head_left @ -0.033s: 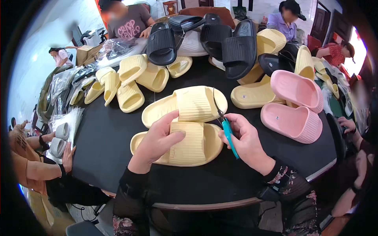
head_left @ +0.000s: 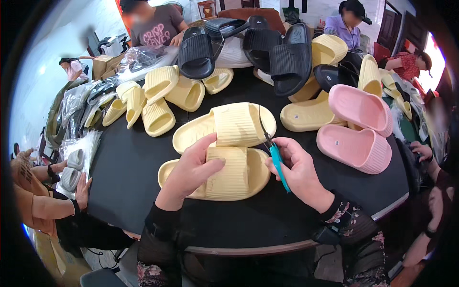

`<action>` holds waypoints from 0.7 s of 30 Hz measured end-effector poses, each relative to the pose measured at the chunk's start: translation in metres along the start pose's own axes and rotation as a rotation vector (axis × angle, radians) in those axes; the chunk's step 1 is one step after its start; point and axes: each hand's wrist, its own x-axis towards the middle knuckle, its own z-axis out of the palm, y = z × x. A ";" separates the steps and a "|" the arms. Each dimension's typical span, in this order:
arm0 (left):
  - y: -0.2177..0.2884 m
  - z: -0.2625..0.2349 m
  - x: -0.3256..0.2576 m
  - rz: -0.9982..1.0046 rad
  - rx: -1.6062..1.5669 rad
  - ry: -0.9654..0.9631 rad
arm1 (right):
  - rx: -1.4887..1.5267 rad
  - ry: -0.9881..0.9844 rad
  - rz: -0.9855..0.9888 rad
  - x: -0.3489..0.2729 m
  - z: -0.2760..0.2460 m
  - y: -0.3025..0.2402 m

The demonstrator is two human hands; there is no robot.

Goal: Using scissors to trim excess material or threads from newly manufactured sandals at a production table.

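Observation:
Two pale yellow ribbed slippers lie side by side in front of me, a far slipper (head_left: 234,125) and a near slipper (head_left: 229,179), toes to the right. My left hand (head_left: 193,165) grips them at the inner edges, its thumb over the near strap and its fingers toward the far one. Part of those fingers is hidden. In my right hand (head_left: 299,165) are thread snips (head_left: 277,165) with a teal handle. Their dark blades point up and away, over the toe end of the far slipper. My right fingers are closed round the handle.
A black table (head_left: 129,182) carries several yellow slippers (head_left: 159,118) at the left and a pink pair (head_left: 354,148) at the right. Black slides (head_left: 291,60) are heaped at the back. At the left, a co-worker's hand (head_left: 83,191) is beside grey slippers (head_left: 71,179). Other people sit around.
The yellow pair has shifted very slightly away from me. Both hands keep nearly the same place and grip.

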 end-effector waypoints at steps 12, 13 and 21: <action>-0.015 -0.007 0.008 -0.120 -0.025 0.200 | -0.224 0.009 -0.048 0.010 -0.002 0.008; -0.017 -0.009 0.008 -0.143 0.051 0.207 | -0.223 0.013 -0.044 0.010 -0.004 0.009; -0.011 -0.009 0.012 -0.090 0.077 0.339 | -0.367 0.011 -0.064 0.014 -0.011 0.024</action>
